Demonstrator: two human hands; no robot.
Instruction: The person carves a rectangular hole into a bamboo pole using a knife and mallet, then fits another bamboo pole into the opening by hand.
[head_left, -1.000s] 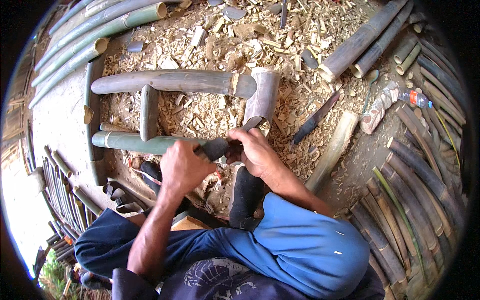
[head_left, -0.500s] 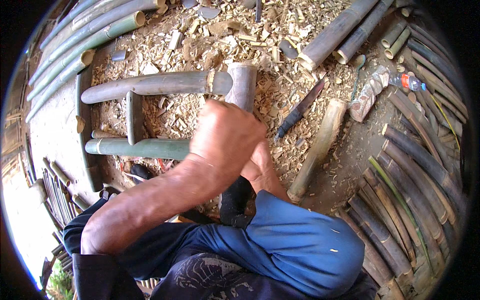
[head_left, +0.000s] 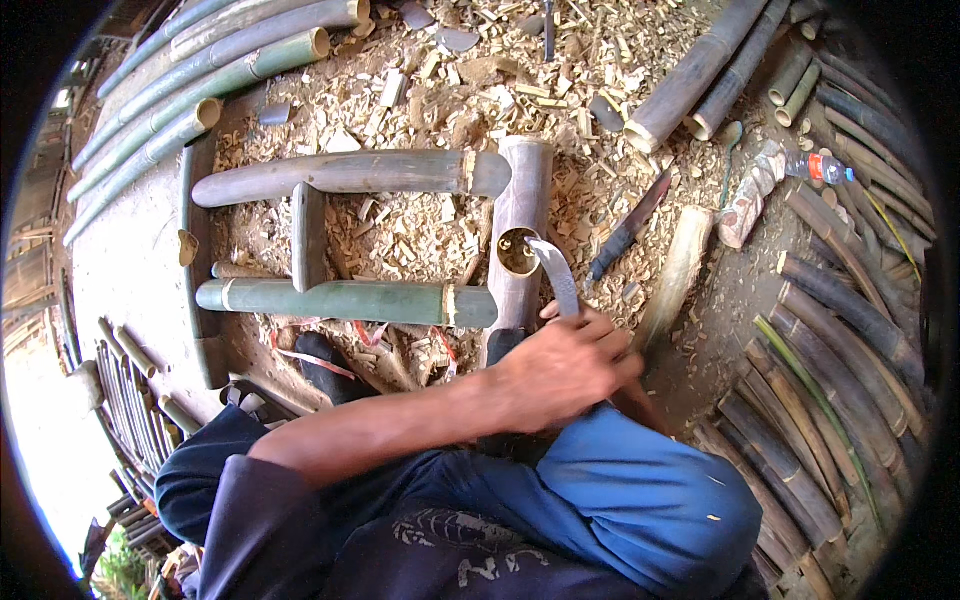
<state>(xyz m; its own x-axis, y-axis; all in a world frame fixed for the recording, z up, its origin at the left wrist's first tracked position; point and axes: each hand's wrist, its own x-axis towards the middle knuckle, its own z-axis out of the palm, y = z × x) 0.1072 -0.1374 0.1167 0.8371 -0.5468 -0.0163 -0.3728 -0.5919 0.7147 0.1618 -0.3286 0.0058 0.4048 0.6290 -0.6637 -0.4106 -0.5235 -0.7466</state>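
At the left, the green bamboo rail (head_left: 345, 302) shows its right end again, which the hands hid half a second ago. Next, the crosswise bamboo piece (head_left: 518, 300) has its round hole (head_left: 517, 252) in plain sight, the curved blade (head_left: 562, 275) with its tip at the hole's right edge. Farther right than before, the left hand (head_left: 565, 368) is closed round the blade's lower end. Behind it, the right hand (head_left: 630, 374) is mostly hidden; its grip cannot be told.
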